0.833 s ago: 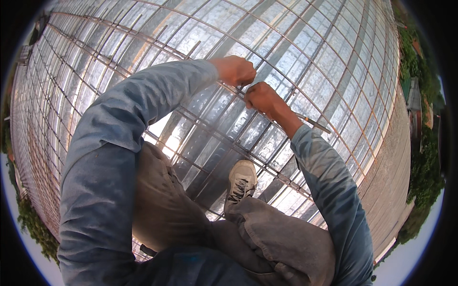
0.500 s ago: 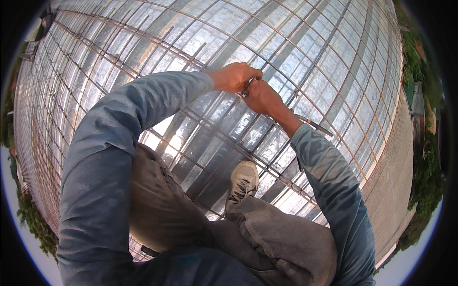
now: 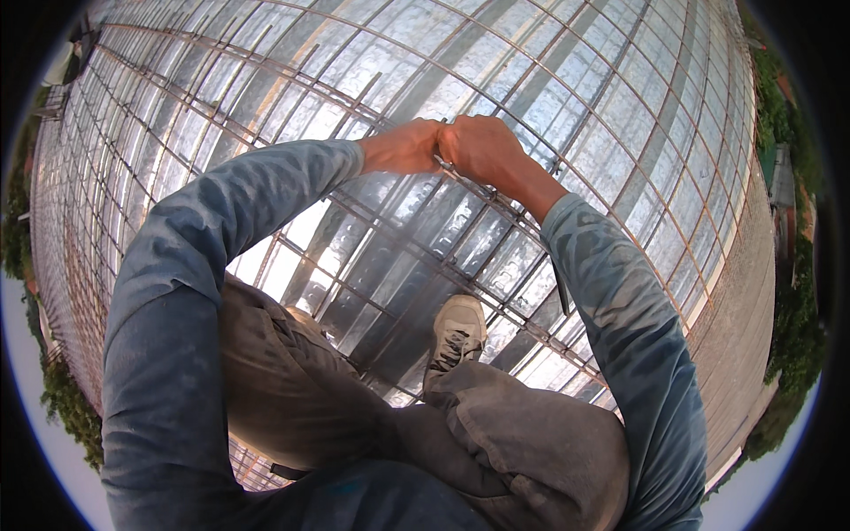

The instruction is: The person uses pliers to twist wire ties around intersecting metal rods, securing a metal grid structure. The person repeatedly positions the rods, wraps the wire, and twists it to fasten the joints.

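Observation:
My left hand (image 3: 403, 147) and my right hand (image 3: 489, 150) meet over a mesh of thin steel reinforcing bars (image 3: 496, 205). The left one's fingers are closed and mostly hidden behind the right. My right hand is closed too, its knuckles up. A short, thin metal piece (image 3: 448, 166) shows just below the right fingers; whether it is a tool, a wire or a bar end I cannot make out. A dark, narrow strip (image 3: 560, 288) shows beside my right forearm, its kind unclear.
Under the bars lies shiny ribbed metal decking (image 3: 620, 115). My shoe (image 3: 459, 326) stands on the mesh between my knees. Loose bar ends (image 3: 367, 88) stick out beyond my left hand. A concrete-coloured strip (image 3: 739, 327) runs along the right edge, with greenery beyond.
My right hand has moved up and left, and turned knuckles up. My left hand has shifted slightly left. A dark rod-like tool by my right wrist no longer shows there.

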Motion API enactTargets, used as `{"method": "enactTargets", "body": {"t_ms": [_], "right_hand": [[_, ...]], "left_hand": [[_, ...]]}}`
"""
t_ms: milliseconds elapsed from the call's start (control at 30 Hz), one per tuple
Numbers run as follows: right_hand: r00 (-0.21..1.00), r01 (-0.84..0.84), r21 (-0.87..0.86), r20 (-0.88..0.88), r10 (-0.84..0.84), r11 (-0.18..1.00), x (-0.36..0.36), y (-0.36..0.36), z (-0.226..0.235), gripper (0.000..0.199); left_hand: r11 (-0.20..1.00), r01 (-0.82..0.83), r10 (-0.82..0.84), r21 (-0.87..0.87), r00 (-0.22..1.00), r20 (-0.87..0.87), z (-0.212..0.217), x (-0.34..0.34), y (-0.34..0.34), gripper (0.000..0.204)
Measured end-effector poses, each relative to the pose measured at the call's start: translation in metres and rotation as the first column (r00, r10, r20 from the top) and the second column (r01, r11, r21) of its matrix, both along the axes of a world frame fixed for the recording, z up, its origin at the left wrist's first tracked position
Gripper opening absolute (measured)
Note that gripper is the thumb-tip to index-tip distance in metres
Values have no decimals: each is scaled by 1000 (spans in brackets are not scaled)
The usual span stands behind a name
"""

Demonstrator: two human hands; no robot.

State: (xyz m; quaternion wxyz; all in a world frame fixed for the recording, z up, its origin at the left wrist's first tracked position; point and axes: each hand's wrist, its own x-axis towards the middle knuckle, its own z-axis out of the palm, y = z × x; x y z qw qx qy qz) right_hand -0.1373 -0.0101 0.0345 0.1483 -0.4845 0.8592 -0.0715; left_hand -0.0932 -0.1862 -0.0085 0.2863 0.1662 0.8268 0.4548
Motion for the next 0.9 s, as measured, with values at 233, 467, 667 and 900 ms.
{"method": "enactTargets", "body": {"t_ms": [233,467,667,900], "right_hand": [[986,146,101,64,-153,984,-13,-2,7,13],[909,365,77,184,-373,928,-23,9,-22,15],[893,387,132,194,-407,913,-27,7,-26,27],[881,401,131,215,-421,907,-32,14,-39,17]], "left_hand": [[958,-220,192,186,969,154,0,2,11,50],[921,-387,380,-40,917,-119,-10,13,38,57],[893,-449,434,-40,879,-197,3,24,47,53],[850,-504,465,-153,855,-232,-9,18,58,39]]}}
